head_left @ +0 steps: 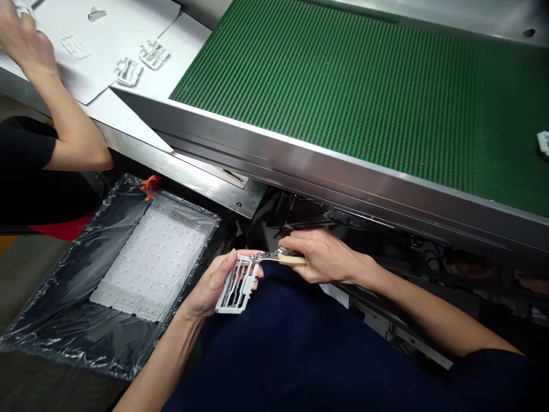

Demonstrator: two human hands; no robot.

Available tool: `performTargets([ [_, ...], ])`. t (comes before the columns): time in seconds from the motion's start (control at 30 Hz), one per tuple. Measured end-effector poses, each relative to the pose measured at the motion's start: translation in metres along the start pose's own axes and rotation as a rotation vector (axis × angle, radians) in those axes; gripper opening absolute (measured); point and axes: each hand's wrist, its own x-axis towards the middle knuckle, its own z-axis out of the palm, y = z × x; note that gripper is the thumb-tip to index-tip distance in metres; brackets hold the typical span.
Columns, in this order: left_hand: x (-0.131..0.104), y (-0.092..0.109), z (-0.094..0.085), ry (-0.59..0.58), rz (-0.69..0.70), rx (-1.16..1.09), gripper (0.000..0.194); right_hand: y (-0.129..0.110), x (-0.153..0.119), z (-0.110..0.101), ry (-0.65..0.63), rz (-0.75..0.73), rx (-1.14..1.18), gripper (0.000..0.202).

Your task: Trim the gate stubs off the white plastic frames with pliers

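Observation:
A white slotted plastic frame (237, 285) is gripped in my left hand (211, 287), its fingers closed along the upper and left side. My right hand (325, 255) is wrapped round a pair of nippers (291, 260) with cream-coloured handles. The metal jaws reach left to the top right corner of the frame and touch it or lie just over it; whether they bite on it I cannot tell. Both hands are low, in front of the conveyor's metal side, above my dark blue clothing.
A green ribbed conveyor belt (334, 91) runs along the top, with a white part (543, 143) at its right edge. White plastic pieces (127, 71) lie on the white-covered table (141, 23), where a co-worker's arm (71, 114) reaches. A plastic-lined box (55, 326) holds rows of white parts (150, 260).

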Motion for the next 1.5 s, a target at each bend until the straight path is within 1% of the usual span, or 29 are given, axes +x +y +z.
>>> performTargets([
  [0.1,-0.001,-0.002,-0.001,0.005,-0.003,-0.021,0.05,0.0,0.0,0.004,0.021,-0.012,0.067,0.005],
  [0.17,0.0,-0.004,-0.001,0.012,-0.015,-0.055,0.051,0.001,0.001,0.008,0.029,0.003,0.184,0.004],
  [0.23,0.0,-0.005,0.0,0.016,-0.031,-0.094,0.055,0.002,0.002,0.014,0.039,0.069,0.357,0.007],
  [0.33,0.002,-0.004,0.002,0.033,-0.052,-0.161,0.055,0.005,0.004,0.024,0.081,0.202,0.578,0.016],
  [0.43,0.006,-0.001,0.003,0.062,-0.022,-0.255,0.048,0.007,0.006,0.034,0.137,0.286,0.68,0.023],
  [0.53,0.011,0.003,0.001,0.083,0.03,-0.325,0.043,0.005,0.007,0.041,0.137,0.333,0.749,0.025],
  [0.77,0.021,0.011,-0.003,0.134,0.096,-0.377,0.039,-0.008,0.009,0.049,0.145,0.406,0.809,0.022],
  [0.93,0.023,0.014,-0.004,0.135,0.116,-0.396,0.04,-0.013,0.012,0.051,0.145,0.395,0.815,0.022],
  [1.07,0.023,0.014,-0.006,0.135,0.123,-0.392,0.044,-0.013,0.013,0.053,0.147,0.392,0.82,0.023],
  [1.3,0.022,0.013,-0.007,0.115,0.149,-0.413,0.058,-0.014,0.014,0.054,0.151,0.399,0.824,0.024],
  [1.5,0.022,0.012,-0.01,0.091,0.142,-0.423,0.056,-0.016,0.015,0.054,0.158,0.403,0.815,0.023],
])
